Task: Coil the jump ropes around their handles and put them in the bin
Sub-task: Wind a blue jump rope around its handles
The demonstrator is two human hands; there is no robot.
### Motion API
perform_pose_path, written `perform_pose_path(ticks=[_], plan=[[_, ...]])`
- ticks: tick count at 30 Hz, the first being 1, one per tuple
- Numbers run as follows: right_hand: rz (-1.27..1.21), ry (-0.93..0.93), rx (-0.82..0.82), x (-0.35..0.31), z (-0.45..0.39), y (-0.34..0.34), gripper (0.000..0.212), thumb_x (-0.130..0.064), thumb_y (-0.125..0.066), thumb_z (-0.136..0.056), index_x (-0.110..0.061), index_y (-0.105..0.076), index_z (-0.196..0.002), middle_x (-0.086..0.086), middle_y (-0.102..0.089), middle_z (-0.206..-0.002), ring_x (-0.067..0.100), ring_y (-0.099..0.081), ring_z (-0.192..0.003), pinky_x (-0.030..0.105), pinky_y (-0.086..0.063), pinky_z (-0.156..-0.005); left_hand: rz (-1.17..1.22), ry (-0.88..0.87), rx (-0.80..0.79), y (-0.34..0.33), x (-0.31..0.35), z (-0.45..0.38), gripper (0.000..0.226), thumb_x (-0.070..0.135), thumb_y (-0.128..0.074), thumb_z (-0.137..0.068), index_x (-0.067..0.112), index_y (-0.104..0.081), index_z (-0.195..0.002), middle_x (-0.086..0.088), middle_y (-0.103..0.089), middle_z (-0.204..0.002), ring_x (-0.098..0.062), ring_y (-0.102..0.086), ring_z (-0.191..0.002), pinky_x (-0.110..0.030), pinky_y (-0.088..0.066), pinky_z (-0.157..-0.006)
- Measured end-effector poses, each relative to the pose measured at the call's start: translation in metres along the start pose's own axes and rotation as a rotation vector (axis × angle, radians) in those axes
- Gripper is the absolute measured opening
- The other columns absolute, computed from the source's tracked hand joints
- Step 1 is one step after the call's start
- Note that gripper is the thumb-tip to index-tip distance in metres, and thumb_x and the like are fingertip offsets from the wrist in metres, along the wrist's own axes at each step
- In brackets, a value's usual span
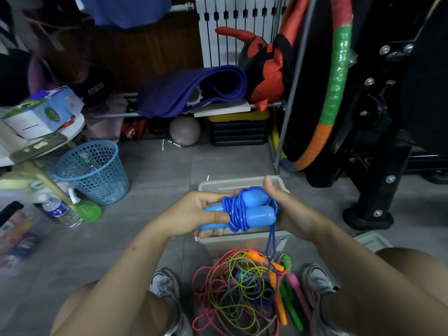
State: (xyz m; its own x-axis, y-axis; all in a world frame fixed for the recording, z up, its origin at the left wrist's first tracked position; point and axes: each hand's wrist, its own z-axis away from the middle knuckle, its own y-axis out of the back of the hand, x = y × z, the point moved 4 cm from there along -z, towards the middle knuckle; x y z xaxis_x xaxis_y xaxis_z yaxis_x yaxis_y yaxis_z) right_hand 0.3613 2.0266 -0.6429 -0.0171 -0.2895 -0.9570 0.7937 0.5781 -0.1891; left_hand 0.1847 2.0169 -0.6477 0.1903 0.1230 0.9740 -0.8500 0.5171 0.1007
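Hands (194, 214) (288, 209) grip blue rope (244, 212) above bin rim (242, 184).

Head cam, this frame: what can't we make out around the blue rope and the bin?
- Bin inside, head view: hidden by both hands and the blue rope.
- Right hand fingers: behind the handles, grip unclear.
- Left hand: covers the handle ends.
- Rope pile: tangled and cut off by the bottom edge; count unclear.
- Items at far left: blurred.

Left hand (194, 212) fingers curled, thumb pressed across front. Right hand (288, 209) cupped, thumb raised. Forearms converge.
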Motion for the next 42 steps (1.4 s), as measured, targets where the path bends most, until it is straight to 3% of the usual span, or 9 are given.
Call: perform_pose_path(ticks=[4,7,10,13,18,26,31,36,42], plan=[[-0.015,0.083,-0.047,-0.002,-0.003,-0.005,0.064,-0.067,-0.026,-0.083,-0.029,-0.075,-0.099,-0.009,-0.070,-0.107,0.014,-0.062,-0.110,0.029,-0.049,-0.092,0.051,0.006,0.069,-0.001,-0.001,-0.002,0.052,0.021,-0.066,-0.075,0.024,-0.057,-0.126,-0.012,-0.061,-0.061,-0.014,-0.041,-0.038,-0.016,-0.028,-0.039],[-0.038,0.141,-0.005,0.003,-0.008,-0.002,0.066,-0.077,-0.065,-0.060,-0.023,-0.072,-0.097,-0.008,-0.066,-0.088,0.012,-0.050,-0.081,0.025,-0.037,-0.069,0.124,-0.006,0.082,-0.001,-0.002,-0.005,0.063,0.028,-0.070,-0.073,0.027,-0.051,-0.133,-0.016,-0.058,-0.064,-0.014,-0.038,-0.040,-0.015,-0.027,-0.040],[-0.028,0.170,-0.022,0.007,-0.008,-0.002,0.059,-0.053,-0.082,-0.057,-0.016,-0.062,-0.098,-0.008,-0.058,-0.079,0.006,-0.042,-0.072,0.021,-0.033,-0.064,0.218,-0.013,0.085,-0.005,-0.002,-0.006,0.057,0.026,-0.064,-0.080,0.032,-0.048,-0.134,-0.015,-0.056,-0.064,-0.013,-0.036,-0.039,-0.015,-0.027,-0.038],[0.073,0.173,-0.038,0.009,-0.007,-0.009,0.023,-0.027,-0.064,-0.081,-0.014,-0.058,-0.100,-0.018,-0.053,-0.066,-0.001,-0.040,-0.062,0.018,-0.032,-0.063,0.268,-0.012,0.131,-0.009,-0.003,-0.008,0.056,0.026,-0.065,-0.085,0.036,-0.044,-0.136,-0.013,-0.054,-0.064,-0.013,-0.036,-0.040,-0.016,-0.023,-0.040],[0.241,0.179,0.112,0.008,-0.005,-0.009,0.013,-0.012,-0.046,-0.096,-0.014,-0.058,-0.101,-0.023,-0.056,-0.054,-0.008,-0.047,-0.054,0.010,-0.035,-0.057,0.185,-0.033,0.210,-0.009,0.001,-0.013,0.052,0.031,-0.062,-0.077,0.039,-0.050,-0.127,-0.013,-0.055,-0.062,-0.015,-0.037,-0.041,-0.017,-0.024,-0.040],[0.602,0.093,0.461,0.017,-0.011,0.002,0.046,-0.035,-0.054,-0.093,-0.019,-0.054,-0.050,-0.012,-0.044,-0.033,0.003,-0.041,-0.037,0.015,-0.029,-0.045,-0.005,-0.032,0.461,-0.007,0.001,-0.019,0.043,0.011,-0.064,-0.089,0.035,-0.052,-0.122,-0.010,-0.059,-0.067,-0.011,-0.043,-0.034,-0.017,-0.030,-0.035],[1.010,0.050,0.405,0.017,-0.007,-0.004,0.036,-0.037,-0.052,-0.093,-0.015,-0.060,-0.065,0.001,-0.060,-0.058,0.013,-0.055,-0.060,0.030,-0.037,-0.060,-0.155,0.004,0.605,0.012,-0.015,-0.025,0.057,0.014,-0.069,-0.085,0.028,-0.048,-0.136,0.005,-0.065,-0.086,-0.011,-0.056,-0.049,-0.019,-0.038,-0.039],[1.311,0.237,0.451,-0.002,0.004,-0.003,0.028,-0.043,-0.049,-0.093,-0.018,-0.062,-0.101,0.005,-0.068,-0.098,0.026,-0.058,-0.097,0.030,-0.030,-0.066,-0.538,-0.031,0.396,0.010,-0.013,-0.026,0.064,0.028,-0.071,-0.082,0.044,-0.043,-0.137,0.001,-0.070,-0.103,-0.002,-0.062,-0.059,-0.019,-0.051,-0.069],[1.232,0.257,0.364,-0.015,0.003,0.008,0.031,-0.043,-0.072,-0.077,-0.015,-0.065,-0.089,-0.010,-0.055,-0.068,0.018,-0.057,-0.084,0.024,-0.027,-0.063,-0.597,0.043,0.172,-0.008,-0.026,-0.030,0.063,0.060,-0.065,-0.063,0.081,-0.030,-0.111,-0.005,-0.070,-0.111,-0.012,-0.067,-0.065,-0.032,-0.056,-0.078]])
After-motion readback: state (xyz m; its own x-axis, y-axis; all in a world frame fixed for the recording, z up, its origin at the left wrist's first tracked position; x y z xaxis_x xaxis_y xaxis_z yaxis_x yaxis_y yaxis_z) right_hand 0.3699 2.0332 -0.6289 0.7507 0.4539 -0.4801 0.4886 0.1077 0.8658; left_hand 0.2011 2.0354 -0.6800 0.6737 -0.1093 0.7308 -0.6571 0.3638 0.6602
